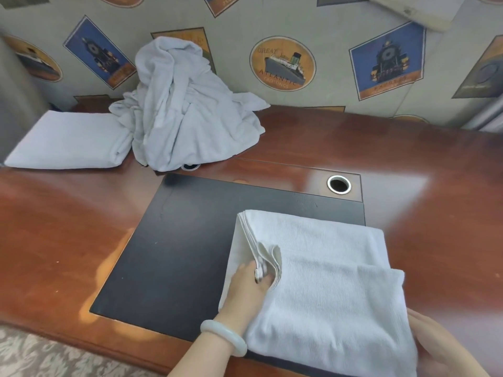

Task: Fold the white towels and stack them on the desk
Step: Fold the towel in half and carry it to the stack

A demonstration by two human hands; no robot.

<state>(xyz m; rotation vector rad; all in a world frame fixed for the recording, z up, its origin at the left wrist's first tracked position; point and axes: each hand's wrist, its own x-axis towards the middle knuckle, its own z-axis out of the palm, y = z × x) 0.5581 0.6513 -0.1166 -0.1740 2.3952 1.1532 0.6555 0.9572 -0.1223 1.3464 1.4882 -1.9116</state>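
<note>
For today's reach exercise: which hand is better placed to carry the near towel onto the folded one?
Likely the left hand: it grips the near towel by its left edge, nearer the folded towel; the right hand is at its right corner.

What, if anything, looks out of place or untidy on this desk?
The towel heap at the back slumps against the wall and half covers a cable hole. The near towel is bunched at its left edge where the left hand pinches it. Nothing looks spilled or damaged.

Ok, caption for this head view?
Left hand pinches a half-folded towel on the desk, right hand at its corner; folded towel and crumpled pile behind.
</note>
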